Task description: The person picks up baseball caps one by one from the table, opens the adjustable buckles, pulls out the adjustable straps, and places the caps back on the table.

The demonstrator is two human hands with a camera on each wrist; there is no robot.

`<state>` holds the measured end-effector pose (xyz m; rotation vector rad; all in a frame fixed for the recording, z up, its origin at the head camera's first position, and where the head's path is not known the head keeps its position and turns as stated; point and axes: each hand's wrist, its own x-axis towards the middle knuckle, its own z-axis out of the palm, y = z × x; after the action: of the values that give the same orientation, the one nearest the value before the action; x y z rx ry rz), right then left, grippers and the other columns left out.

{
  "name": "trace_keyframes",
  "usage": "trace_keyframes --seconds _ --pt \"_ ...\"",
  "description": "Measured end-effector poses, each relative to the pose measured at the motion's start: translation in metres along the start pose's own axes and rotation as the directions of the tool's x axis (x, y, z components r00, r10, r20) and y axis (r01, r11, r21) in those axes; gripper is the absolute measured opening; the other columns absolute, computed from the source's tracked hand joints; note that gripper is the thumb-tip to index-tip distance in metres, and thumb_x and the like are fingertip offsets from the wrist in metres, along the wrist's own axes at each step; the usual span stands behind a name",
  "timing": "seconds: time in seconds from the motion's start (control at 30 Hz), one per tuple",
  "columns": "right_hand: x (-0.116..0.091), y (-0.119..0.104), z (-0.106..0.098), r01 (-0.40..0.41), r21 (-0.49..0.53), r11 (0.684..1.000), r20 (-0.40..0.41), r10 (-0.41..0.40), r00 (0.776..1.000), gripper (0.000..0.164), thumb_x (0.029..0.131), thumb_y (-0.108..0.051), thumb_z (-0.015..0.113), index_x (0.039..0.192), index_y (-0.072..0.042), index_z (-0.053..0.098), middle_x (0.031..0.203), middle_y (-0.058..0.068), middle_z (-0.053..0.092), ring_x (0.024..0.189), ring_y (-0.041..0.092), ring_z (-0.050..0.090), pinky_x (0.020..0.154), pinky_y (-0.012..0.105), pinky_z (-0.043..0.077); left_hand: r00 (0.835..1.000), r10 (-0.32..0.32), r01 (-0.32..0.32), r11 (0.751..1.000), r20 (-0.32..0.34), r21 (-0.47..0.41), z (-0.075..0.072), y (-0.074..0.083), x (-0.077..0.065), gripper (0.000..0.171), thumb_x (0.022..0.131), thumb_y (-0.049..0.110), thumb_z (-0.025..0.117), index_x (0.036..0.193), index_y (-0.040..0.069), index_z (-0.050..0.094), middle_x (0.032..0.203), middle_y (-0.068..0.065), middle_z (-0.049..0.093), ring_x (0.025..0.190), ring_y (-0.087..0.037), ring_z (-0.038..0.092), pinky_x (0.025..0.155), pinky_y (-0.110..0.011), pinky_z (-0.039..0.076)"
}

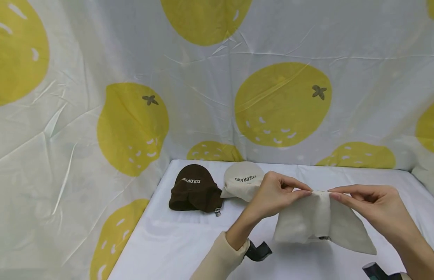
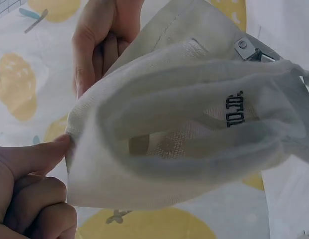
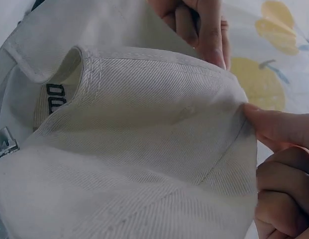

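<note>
Between my two hands hangs a cream cap (image 1: 300, 221), lifted in front of me and creased down its middle. My left hand (image 1: 274, 192) pinches its upper edge between thumb and forefinger. Close beside it, the thumb and fingers of my right hand (image 1: 377, 204) pinch the same edge. The cap's fabric (image 2: 149, 184) bends into a hollow in the left wrist view, with dark lettering (image 2: 235, 109) and a metal buckle (image 2: 245, 48) showing. Twill cloth and seams (image 3: 159, 129) fill much of the right wrist view.
A brown cap (image 1: 194, 188) lettered COLORADO lies at the table's back left. Next to it sits another cream cap (image 1: 243, 179) with the same word, partly covered by my left hand. White cloth covers the table (image 1: 161, 245). A lemon-print curtain (image 1: 203, 93) hangs behind.
</note>
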<state>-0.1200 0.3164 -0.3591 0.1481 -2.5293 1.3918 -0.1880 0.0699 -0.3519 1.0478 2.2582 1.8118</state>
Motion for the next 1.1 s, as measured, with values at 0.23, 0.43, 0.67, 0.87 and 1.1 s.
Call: trace_keyframes --seconds 0.23,0.43,0.67,0.87,1.1 --pt "0.017 0.012 -0.018 0.012 0.000 1.000 -0.044 -0.012 0.999 0.017 0.095 -0.011 0.076 0.109 -0.003 0.080 0.081 -0.009 0.078 0.083 -0.002 0.065 0.070 0.011 0.049 0.999 -0.033 0.033 0.999 -0.013 -0.025 0.015 -0.002 0.030 0.006 0.089 0.005 0.080 0.093 0.003 0.083 0.044 0.004 0.030 0.049 -0.003 0.017 0.050 -0.016 0.022" --pt "0.038 0.022 -0.027 0.025 -0.045 0.999 -0.090 -0.029 0.996 0.016 0.093 -0.013 0.079 0.106 -0.005 0.082 0.079 -0.017 0.077 0.073 -0.002 0.060 0.064 0.012 0.046 0.997 -0.055 0.056 0.998 -0.054 0.021 0.025 -0.012 0.060 0.007 0.088 0.004 0.081 0.093 0.001 0.083 0.044 0.007 0.032 0.046 -0.001 0.020 0.048 -0.016 0.019" --pt "0.062 0.036 -0.029 -0.020 -0.099 0.995 -0.079 0.013 0.997 0.022 0.091 -0.022 0.082 0.105 -0.006 0.082 0.071 -0.017 0.071 0.070 -0.003 0.057 0.062 0.014 0.044 0.993 -0.094 0.103 0.987 -0.074 0.121 0.032 -0.029 0.089 0.007 0.088 0.007 0.082 0.092 0.002 0.084 0.043 0.008 0.035 0.045 0.001 0.023 0.046 -0.015 0.020" --pt "0.087 0.046 -0.028 0.011 -0.127 0.992 -0.059 -0.019 0.998 0.025 0.092 -0.026 0.081 0.108 -0.006 0.081 0.075 -0.020 0.072 0.072 0.000 0.055 0.061 0.018 0.043 0.990 -0.075 0.097 0.979 -0.122 0.178 0.030 -0.044 0.111 0.004 0.088 0.008 0.082 0.090 0.005 0.084 0.046 0.004 0.049 0.047 0.002 0.029 0.048 -0.014 0.025" --pt "0.116 0.049 -0.031 -0.021 -0.146 0.989 -0.043 0.015 0.999 0.034 0.094 -0.036 0.078 0.111 -0.006 0.080 0.074 -0.019 0.069 0.068 0.006 0.048 0.058 0.025 0.040 0.981 -0.091 0.107 0.991 -0.170 0.086 0.027 -0.057 0.135 0.006 0.088 0.005 0.081 0.090 0.000 0.083 0.042 0.008 0.036 0.042 -0.002 0.021 0.044 -0.018 0.019"
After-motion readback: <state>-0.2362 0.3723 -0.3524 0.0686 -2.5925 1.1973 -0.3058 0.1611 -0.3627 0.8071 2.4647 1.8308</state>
